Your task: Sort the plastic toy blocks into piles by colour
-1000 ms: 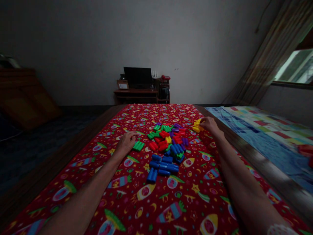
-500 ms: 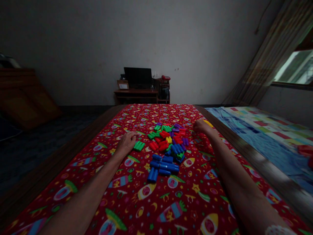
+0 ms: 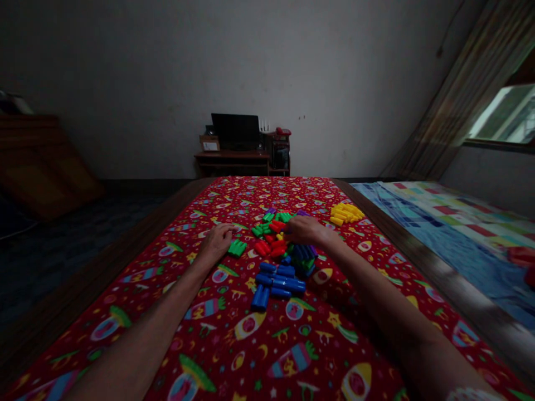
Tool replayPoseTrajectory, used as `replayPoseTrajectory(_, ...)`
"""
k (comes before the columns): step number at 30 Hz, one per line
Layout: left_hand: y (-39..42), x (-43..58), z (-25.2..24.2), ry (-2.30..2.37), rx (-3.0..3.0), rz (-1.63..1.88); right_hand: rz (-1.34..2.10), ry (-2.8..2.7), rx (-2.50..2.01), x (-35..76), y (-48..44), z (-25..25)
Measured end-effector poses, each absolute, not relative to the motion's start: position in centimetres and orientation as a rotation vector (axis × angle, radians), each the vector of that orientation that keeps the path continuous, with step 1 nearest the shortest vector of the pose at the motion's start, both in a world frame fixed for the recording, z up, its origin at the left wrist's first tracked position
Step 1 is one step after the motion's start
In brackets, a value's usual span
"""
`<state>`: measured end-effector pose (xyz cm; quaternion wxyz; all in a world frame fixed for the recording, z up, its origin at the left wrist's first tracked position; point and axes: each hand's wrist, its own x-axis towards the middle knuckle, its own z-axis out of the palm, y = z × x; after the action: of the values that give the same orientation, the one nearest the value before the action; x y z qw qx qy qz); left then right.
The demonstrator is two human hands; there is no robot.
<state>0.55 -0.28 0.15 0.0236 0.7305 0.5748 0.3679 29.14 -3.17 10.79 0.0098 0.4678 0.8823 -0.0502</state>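
On the red patterned cloth (image 3: 292, 328) lies a mixed pile of ridged plastic building blocks. My right hand (image 3: 307, 229) reaches over the pile, its fingertips closed at a small yellow block (image 3: 280, 236) among red blocks (image 3: 276, 248). Part of the pile is hidden beneath that hand. My left hand (image 3: 218, 240) rests on the cloth left of the pile, fingers loosely bent and holding nothing. Just right of it sits a green block (image 3: 237, 248) apart from the rest. Nearer to me is a group of blue blocks (image 3: 278, 284).
A heap of yellow blocks (image 3: 346, 213) sits at the right edge of the cloth. Beyond the table stands a small desk (image 3: 232, 157) with a monitor (image 3: 236, 131). A bed with a checkered cover (image 3: 451, 209) is on the right, a wooden cabinet (image 3: 37, 167) on the left.
My right hand has moved left from the yellow heap to the middle of the pile, leaving that heap uncovered. The left hand has stayed in place.
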Motion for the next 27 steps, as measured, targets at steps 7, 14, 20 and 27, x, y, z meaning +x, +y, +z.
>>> replayPoseTrajectory(7, -0.2, 0.4, 0.1, 1.772, 2.269, 1.128, -0.102, 2.844, 1.297, 27.7, -4.3, 10.3)
replayPoseTrajectory(14, -0.2, 0.5, 0.3, 1.785, 2.263, 1.108, -0.642, 3.048, 1.33, 30.7, -1.3, 11.4)
replayPoseTrajectory(20, -0.5, 0.6, 0.4, 1.788, 2.259, 1.117, -0.312, 2.954, 2.099, 36.9, 1.4, 11.5)
replayPoseTrajectory(27, -0.4, 0.4, 0.5, 1.789, 2.262, 1.076, 0.14, 2.208, 2.87, 44.2, 2.7, 9.5)
